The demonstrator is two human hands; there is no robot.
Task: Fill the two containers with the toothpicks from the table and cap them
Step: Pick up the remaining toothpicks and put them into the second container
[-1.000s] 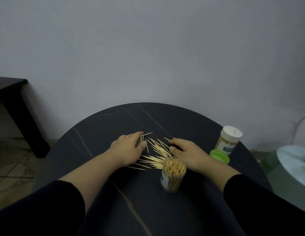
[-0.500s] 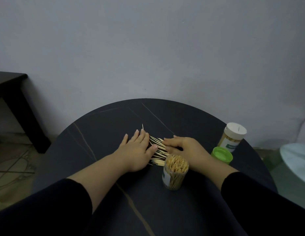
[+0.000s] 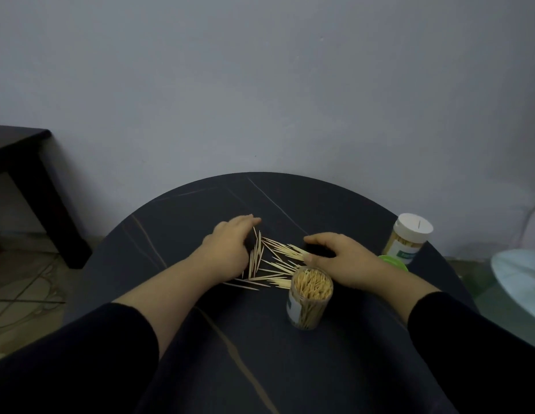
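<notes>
Grey bare wall [image 3: 260,85] fills the upper half; below it a round dark table [image 3: 364,363] with thin pale veins. Dark side table [image 3: 18,144] at far left edge, pale round object [image 3: 517,273] at far right, can't tell what it is. Both forearms reach in from the bottom, black sleeves pushed up. Left hand [image 3: 227,249] stands on its edge at the left side of the pile, fingers together and gently curved toward the sticks, gripping nothing. Right hand [image 3: 347,261] is palm down at the right side of the pile, thumb and fingers spread in a wide arch, thumb tip touching the stick ends, nothing pinched. Open container [image 3: 309,300] is a clear cylinder with a white label, upright, uncapped, packed nearly full of toothpicks standing on end; it sits just in front of the right hand, at the near right corner of the pile. Capped container [image 3: 408,239] stands upright near the table's right rim, white lid on, clear body full of sticks, green-and-white label. Green lid [image 3: 394,262] lies flat just in front of it, partly hidden by the right wrist. Loose toothpicks [image 3: 275,261] are pale wood, thin, scattered and crossing on the table between the two hands.
</notes>
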